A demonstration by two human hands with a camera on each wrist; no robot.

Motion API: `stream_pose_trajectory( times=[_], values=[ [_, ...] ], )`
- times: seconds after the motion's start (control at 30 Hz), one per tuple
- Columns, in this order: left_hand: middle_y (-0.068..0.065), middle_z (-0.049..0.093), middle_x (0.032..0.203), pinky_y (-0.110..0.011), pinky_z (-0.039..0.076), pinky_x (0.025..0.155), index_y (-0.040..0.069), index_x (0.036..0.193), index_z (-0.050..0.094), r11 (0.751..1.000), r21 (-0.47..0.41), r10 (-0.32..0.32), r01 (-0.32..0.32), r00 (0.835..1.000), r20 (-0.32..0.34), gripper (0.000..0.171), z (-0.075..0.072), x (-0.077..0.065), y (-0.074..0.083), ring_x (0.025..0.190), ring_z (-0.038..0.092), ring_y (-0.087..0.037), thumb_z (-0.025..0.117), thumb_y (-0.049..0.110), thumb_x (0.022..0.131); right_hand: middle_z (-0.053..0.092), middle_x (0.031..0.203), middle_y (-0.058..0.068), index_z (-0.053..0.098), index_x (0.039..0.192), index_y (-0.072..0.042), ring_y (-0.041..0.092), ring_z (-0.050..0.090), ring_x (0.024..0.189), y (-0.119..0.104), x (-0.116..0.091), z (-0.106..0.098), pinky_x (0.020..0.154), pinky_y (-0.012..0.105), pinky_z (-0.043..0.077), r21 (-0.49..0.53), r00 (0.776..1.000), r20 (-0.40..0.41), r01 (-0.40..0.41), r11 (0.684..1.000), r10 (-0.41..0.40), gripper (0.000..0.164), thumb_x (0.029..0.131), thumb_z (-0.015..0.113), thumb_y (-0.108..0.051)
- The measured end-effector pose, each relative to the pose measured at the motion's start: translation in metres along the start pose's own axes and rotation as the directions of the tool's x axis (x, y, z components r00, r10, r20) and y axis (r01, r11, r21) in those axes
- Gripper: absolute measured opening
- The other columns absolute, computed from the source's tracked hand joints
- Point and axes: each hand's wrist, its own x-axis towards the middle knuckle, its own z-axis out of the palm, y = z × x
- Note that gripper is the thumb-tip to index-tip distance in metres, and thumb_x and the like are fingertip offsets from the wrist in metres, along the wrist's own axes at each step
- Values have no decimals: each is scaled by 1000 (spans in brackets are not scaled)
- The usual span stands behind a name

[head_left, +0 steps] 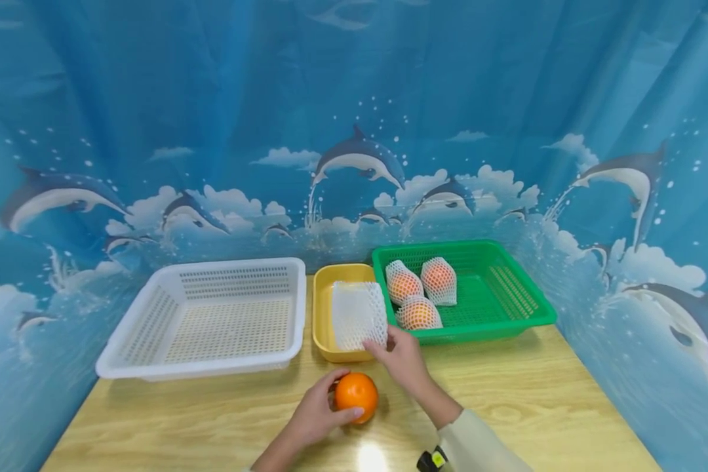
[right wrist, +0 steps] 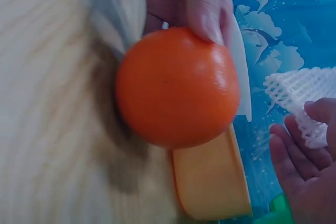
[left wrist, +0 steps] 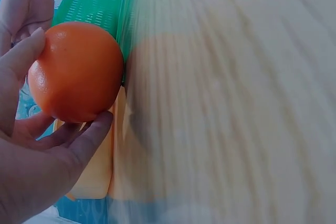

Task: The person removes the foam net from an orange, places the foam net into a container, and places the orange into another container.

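An orange (head_left: 356, 396) stands at the front of the wooden table, with my left hand (head_left: 318, 410) curled about its left side, thumb in front and fingers behind. In the left wrist view, the thumb and fingers of that hand (left wrist: 47, 166) touch the orange (left wrist: 79, 72). My right hand (head_left: 402, 357) pinches a white foam net sleeve (head_left: 358, 314) by its lower right corner, over the yellow tray (head_left: 323, 321). Seen from the right wrist, the thumb of this hand (right wrist: 315, 166) lies on the flat net (right wrist: 304, 95), clear of the orange.
Right of the tray is a green basket (head_left: 490, 311) with three fruits (head_left: 439, 280) in foam nets at its left side. A white basket (head_left: 230, 331) stands on the left. A blue dolphin-print curtain (head_left: 242, 131) hangs behind the table (head_left: 507, 400).
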Motion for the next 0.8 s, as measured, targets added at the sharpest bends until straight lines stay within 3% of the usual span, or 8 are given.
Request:
stream_pose_trajectory(
  times=[0.17, 0.37, 0.57, 0.8],
  values=[
    [-17, 50, 122, -28, 50, 82, 1, 129, 43, 998, -58, 1, -1, 1000, 15, 71, 0, -1, 2, 106, 54, -30, 77, 27, 72, 69, 82, 12, 64, 96, -1, 19, 65, 71, 8, 18, 4, 58, 25, 53, 92, 999, 30, -47, 995, 44, 18, 82, 67, -12],
    [-15, 50, 122, -29, 50, 82, 3, 129, 44, 999, -48, 22, -20, 999, 42, 71, -1, -2, 2, 106, 55, -29, 77, 27, 72, 70, 82, 9, 61, 100, -5, 17, 67, 72, 26, 39, 13, 64, 31, 55, 102, 987, 41, -156, 983, 152, 25, 83, 67, -22],
    [-13, 49, 124, -35, 48, 88, 3, 129, 44, 999, 16, 50, -51, 997, 51, 73, -4, -4, 0, 110, 51, -29, 76, 34, 70, 68, 84, 16, 56, 106, 0, 21, 67, 70, 21, 60, 25, 64, 33, 56, 170, 969, 58, -246, 954, 239, 28, 83, 66, -14],
    [-14, 48, 125, -33, 47, 89, 1, 128, 42, 999, -24, 30, -29, 997, 71, 74, -6, -7, -1, 110, 51, -28, 77, 32, 70, 67, 82, 18, 53, 108, 3, 27, 67, 69, 18, 76, 37, 68, 42, 55, 222, 929, 110, -370, 902, 354, 31, 82, 66, -9]
  ],
)
